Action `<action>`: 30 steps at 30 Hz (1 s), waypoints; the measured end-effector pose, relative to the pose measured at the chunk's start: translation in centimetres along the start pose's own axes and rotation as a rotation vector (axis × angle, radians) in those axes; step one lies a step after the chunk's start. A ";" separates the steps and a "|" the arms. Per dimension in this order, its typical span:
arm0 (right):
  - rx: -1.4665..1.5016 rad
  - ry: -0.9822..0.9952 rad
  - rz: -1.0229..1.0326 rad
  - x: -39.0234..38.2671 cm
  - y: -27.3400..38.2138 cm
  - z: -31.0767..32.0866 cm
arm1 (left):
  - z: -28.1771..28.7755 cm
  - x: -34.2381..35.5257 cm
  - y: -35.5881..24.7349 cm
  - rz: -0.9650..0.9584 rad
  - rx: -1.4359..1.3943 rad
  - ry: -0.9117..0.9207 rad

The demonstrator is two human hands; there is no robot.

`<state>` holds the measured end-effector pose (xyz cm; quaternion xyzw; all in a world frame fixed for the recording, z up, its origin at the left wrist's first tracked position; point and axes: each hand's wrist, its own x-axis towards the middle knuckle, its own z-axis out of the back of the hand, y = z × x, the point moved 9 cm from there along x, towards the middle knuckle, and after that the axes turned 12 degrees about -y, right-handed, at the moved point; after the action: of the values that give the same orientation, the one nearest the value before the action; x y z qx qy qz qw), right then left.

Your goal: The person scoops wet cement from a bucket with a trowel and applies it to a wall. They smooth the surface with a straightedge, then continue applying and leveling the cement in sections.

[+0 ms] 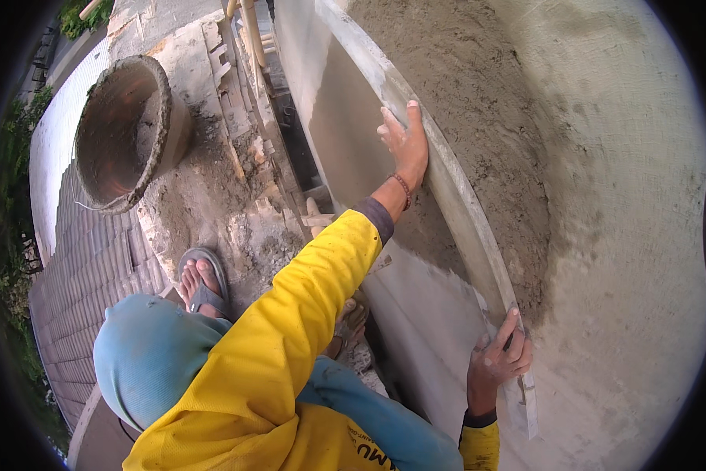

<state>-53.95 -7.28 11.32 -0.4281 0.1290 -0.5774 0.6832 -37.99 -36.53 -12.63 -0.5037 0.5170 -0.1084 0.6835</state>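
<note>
Yellow sleeve [290,290] foremost, slanting up across the middle; at far left, roof tiles [86,275], then a crusted bucket [178,129] tipped toward us, and below it a foot [198,282] in a flip-flop; further right, the left hand [406,149] presses against a long pale strip [472,228], fingers spread and half bent, though I cannot tell whether it truly grips; the strip runs along the wall's edge, beside rough wet plaster [518,173]; near its lower end the right hand [500,359] is curled around it; rightmost, paler wall [635,259].
</note>
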 end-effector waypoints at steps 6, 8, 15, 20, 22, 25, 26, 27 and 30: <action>0.013 0.012 -0.029 -1.0 -0.3 -0.4 | -0.7 -3.7 2.1 0.067 0.221 0.158; 0.023 -0.088 -0.036 -2.1 -1.3 0.7 | -0.5 -4.3 1.3 0.037 0.263 0.153; -0.047 -0.151 0.079 -7.8 -8.2 5.7 | -0.6 -11.4 -7.3 -0.266 0.161 0.208; -0.152 -0.211 -0.034 -7.6 -12.0 7.9 | -1.7 -20.2 -20.3 -0.740 0.005 0.163; -0.137 -0.253 -0.081 -6.9 -12.4 8.4 | -1.9 -21.6 -23.4 -0.758 -0.078 0.057; -0.137 -0.261 -0.085 -6.2 -11.9 8.3 | -1.8 -21.6 -23.6 -0.798 -0.115 -0.062; -0.135 -0.273 -0.105 -6.2 -11.8 8.2 | -1.8 -21.1 -22.5 -0.798 -0.090 -0.078; -0.093 -0.236 -0.062 -6.3 -11.2 7.7 | -1.5 -20.6 -21.3 -0.828 -0.046 -0.128; -0.009 -0.203 -0.025 -7.2 -10.1 6.6 | -0.5 -16.0 -15.2 -0.655 -0.037 -0.097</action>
<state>-58.56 2.38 20.42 -0.4890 0.0562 -0.5391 0.6835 -39.79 -33.21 9.10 -0.6601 0.2963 -0.2887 0.6270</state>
